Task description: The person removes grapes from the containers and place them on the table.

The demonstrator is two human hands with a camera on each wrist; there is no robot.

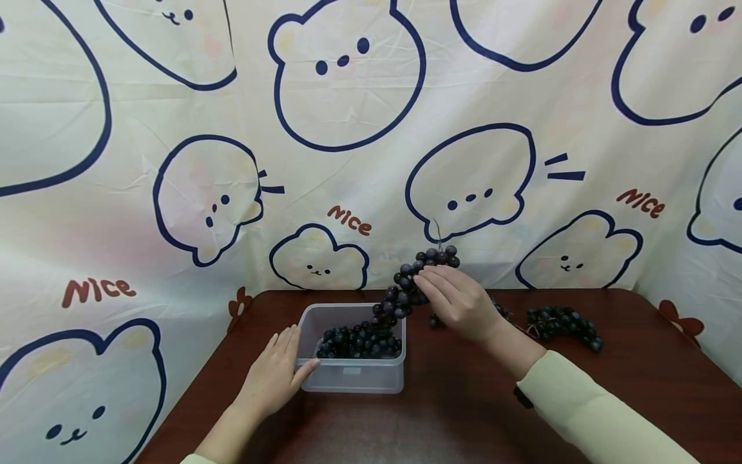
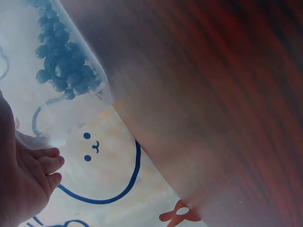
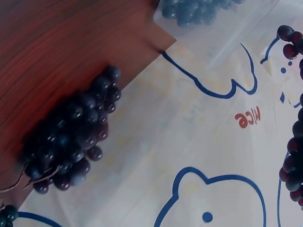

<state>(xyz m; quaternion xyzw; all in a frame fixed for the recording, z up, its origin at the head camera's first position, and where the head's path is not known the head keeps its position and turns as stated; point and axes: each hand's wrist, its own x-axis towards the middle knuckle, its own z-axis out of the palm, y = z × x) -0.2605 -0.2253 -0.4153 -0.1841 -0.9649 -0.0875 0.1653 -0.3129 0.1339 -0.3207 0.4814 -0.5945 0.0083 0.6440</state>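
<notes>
A bunch of dark grapes [image 1: 400,291] hangs from my right hand [image 1: 460,304], which pinches it near the top. The lower end of this bunch reaches down into a clear plastic container [image 1: 353,377]; in the right wrist view part of the held bunch [image 3: 294,137] shows at the right edge. More dark grapes [image 1: 356,343] lie inside the container. My left hand [image 1: 277,368] rests against the container's left wall, fingers straight, thumb by the front corner. In the left wrist view the grapes inside [image 2: 66,66] show through the wall.
On the brown table [image 1: 464,412], another bunch of dark grapes [image 1: 565,324] lies to the right. A further bunch [image 3: 71,137] lies behind my right hand, mostly hidden in the head view. A printed cloth [image 1: 348,180] hangs behind the table's back edge.
</notes>
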